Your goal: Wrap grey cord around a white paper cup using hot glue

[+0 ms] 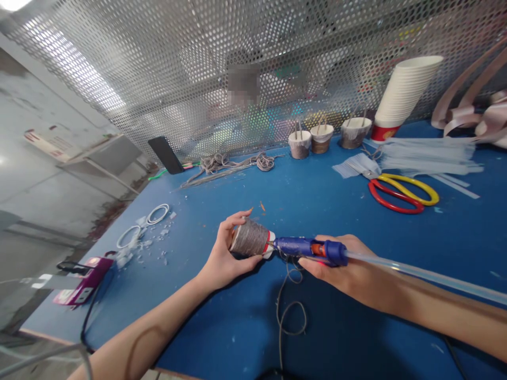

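Observation:
My left hand [225,258] is closed around a paper cup [250,237] lying on its side, wound with grey-brown cord over most of its wall. A red and white band shows at the cup's right end. In my right hand [352,269] is a blue hot glue gun [295,246], its nozzle at the red band, touching or very close to it. A long clear glue stick [428,277] sticks out of the gun's back. From the cup, a loose grey cord [280,311] trails down in loops toward the table's front edge.
Red-and-yellow-handled scissors [404,192] lie right, by white strips [431,155] and stacked paper cups [407,89]. Several wrapped cups [300,144] stand at the back near cord bundles [216,164] and a phone [165,154]. A purple power strip [85,279] sits left, near white rings [157,214].

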Demonstrator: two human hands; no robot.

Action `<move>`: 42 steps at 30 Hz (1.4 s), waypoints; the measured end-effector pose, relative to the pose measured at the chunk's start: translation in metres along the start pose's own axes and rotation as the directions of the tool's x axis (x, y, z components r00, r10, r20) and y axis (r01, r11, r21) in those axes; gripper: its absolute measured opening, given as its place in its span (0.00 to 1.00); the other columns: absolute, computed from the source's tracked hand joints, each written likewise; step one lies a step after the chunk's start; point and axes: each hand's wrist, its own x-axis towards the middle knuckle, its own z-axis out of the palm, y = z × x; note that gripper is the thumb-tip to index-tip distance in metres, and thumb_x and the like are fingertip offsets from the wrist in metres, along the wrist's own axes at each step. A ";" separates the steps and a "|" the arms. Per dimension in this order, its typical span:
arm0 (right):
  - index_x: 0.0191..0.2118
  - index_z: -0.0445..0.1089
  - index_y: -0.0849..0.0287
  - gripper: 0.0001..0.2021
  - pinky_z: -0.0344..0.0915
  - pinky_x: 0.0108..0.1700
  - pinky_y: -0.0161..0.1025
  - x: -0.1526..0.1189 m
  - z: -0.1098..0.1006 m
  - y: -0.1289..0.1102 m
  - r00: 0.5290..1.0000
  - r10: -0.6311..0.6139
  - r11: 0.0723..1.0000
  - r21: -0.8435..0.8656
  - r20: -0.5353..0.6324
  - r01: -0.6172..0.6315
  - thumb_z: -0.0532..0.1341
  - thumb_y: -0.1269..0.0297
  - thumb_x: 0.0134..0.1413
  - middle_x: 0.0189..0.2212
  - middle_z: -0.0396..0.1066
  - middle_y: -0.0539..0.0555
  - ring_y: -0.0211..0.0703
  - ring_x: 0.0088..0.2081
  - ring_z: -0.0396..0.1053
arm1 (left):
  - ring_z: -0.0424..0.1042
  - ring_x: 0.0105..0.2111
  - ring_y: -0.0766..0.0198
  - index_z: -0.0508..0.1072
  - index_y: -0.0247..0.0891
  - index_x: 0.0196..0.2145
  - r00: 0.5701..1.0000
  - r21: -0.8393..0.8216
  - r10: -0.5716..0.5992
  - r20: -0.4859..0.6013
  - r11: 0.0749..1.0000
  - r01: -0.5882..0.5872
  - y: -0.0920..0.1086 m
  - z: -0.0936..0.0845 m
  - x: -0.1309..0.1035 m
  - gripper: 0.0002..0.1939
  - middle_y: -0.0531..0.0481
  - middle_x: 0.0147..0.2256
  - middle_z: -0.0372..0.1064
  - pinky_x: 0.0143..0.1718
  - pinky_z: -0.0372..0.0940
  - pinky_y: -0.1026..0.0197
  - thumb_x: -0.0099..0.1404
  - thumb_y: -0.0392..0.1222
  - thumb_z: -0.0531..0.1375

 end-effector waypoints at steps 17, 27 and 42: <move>0.25 0.60 0.56 0.11 0.54 0.22 0.32 -0.004 0.012 0.004 0.976 -0.218 0.973 -0.086 -0.015 0.216 0.56 0.63 0.58 0.17 0.64 0.46 0.34 0.18 0.59 | 0.64 0.57 0.52 0.57 0.44 0.49 0.994 0.009 -0.110 -0.016 0.994 0.110 0.002 0.001 0.000 0.31 0.38 0.55 0.61 0.53 0.65 0.46 0.53 0.43 0.69; 0.22 0.67 0.55 0.15 0.60 0.28 0.35 0.006 -0.010 0.003 0.998 -0.016 1.000 0.026 0.058 0.015 0.54 0.59 0.58 0.19 0.66 0.48 0.38 0.24 0.64 | 0.63 0.59 0.50 0.56 0.44 0.48 0.998 -0.083 -0.048 0.041 0.995 0.051 -0.003 -0.002 -0.001 0.31 0.37 0.56 0.60 0.53 0.65 0.45 0.52 0.41 0.69; 0.24 0.69 0.55 0.16 0.59 0.26 0.35 0.007 -0.014 0.005 0.991 -0.003 0.995 0.103 0.131 -0.011 0.54 0.57 0.60 0.17 0.64 0.48 0.37 0.22 0.62 | 0.62 0.59 0.50 0.56 0.45 0.49 0.996 -0.133 -0.040 0.078 0.990 0.050 -0.002 -0.003 -0.002 0.32 0.38 0.57 0.58 0.53 0.65 0.47 0.51 0.37 0.69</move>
